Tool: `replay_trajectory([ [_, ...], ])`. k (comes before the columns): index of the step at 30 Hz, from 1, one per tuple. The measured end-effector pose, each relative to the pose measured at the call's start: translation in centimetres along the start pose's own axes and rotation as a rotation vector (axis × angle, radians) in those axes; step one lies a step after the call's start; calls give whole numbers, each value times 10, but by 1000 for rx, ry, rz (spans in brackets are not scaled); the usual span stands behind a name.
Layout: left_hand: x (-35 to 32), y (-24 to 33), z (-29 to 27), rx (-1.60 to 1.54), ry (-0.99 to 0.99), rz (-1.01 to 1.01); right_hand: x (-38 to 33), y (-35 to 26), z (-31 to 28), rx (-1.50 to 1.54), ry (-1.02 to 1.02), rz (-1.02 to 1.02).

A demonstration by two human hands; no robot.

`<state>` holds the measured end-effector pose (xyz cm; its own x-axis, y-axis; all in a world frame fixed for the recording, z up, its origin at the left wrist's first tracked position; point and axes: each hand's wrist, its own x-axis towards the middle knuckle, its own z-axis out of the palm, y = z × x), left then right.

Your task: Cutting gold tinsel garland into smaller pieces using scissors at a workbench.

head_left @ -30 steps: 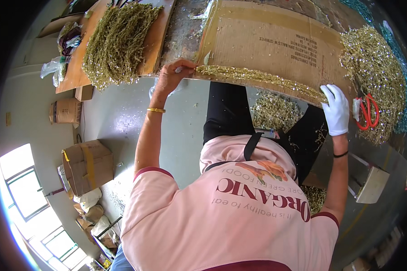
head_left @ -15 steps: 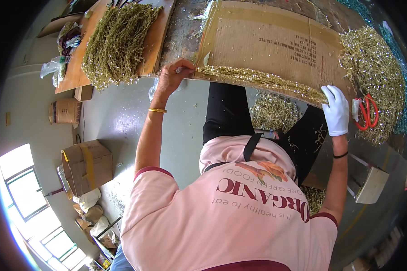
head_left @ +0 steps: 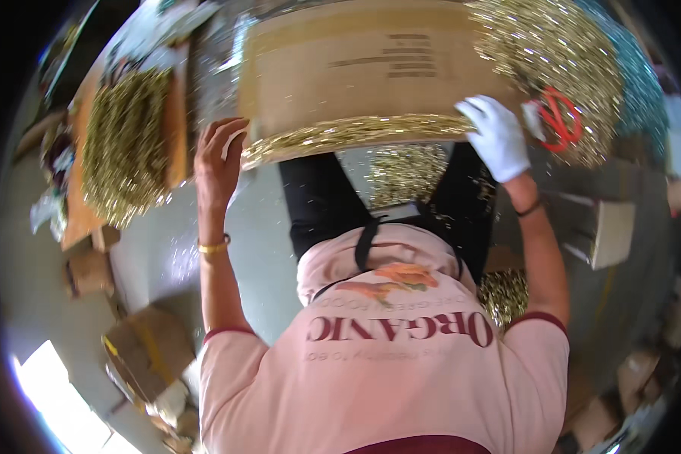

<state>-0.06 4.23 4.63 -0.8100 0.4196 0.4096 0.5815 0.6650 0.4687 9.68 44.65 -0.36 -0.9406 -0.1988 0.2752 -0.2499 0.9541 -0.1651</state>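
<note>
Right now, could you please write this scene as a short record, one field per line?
Gold strands: along the near edge of the cardboard
Left hand: bare, beside the strands' left end; grip unclear
Right hand: white-gloved, at their right end; grip unclear
Red-handled scissors: near edge of the right gold pile
Blue tinsel: right of that pile
Left gold pile: on a wooden board
</note>
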Motion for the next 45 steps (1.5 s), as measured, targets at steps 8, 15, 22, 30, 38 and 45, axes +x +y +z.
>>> replay_trajectory([
  [8,36,142,146,-253,-105,483,-1,-1,4,8,64,3],
  [15,37,130,186,-258,-151,559,-6,11,6,45,63,20],
  [22,37,133,182,-276,-166,513,-19,37,-34,261,188,114],
  [30,38,134,183,-290,-183,510,-14,12,2,192,218,-95],
  [38,37,128,177,-319,-175,468,-6,4,-5,195,175,-95],
  [45,32,128,197,-346,-59,498,-8,1,-9,186,129,-41],
])
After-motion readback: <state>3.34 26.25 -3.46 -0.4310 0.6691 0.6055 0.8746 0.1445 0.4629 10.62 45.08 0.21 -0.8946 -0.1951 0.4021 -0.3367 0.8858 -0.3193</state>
